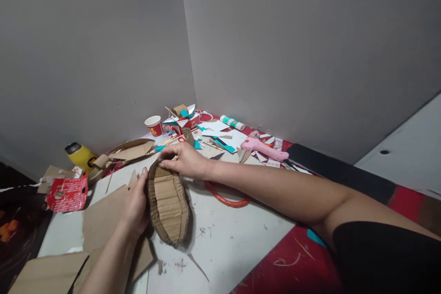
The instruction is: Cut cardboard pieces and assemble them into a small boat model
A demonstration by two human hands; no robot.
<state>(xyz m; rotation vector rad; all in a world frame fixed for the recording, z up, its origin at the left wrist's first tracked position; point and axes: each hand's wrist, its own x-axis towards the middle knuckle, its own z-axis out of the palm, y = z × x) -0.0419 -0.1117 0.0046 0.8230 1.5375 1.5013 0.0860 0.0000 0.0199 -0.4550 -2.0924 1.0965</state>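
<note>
A boat-shaped cardboard tray [169,202] with a raised corrugated rim is tilted up above the white board [227,248]. My left hand [137,204] holds it along its left side, with the palm against the rim. At the far end, my right hand [184,160] pinches the rim between thumb and fingers. The inside faces me and looks creased, with bare brown cardboard. Under and beside my left forearm lie flat cardboard sheets [103,213].
A pink glue gun [265,148], a glue stick [232,122] and paper scraps lie toward the back right. Behind stand a paper cup [154,126] and a yellow bottle [81,156]. A red wrapper [67,194] is at left. An orange-red handle [227,200] lies under my right arm.
</note>
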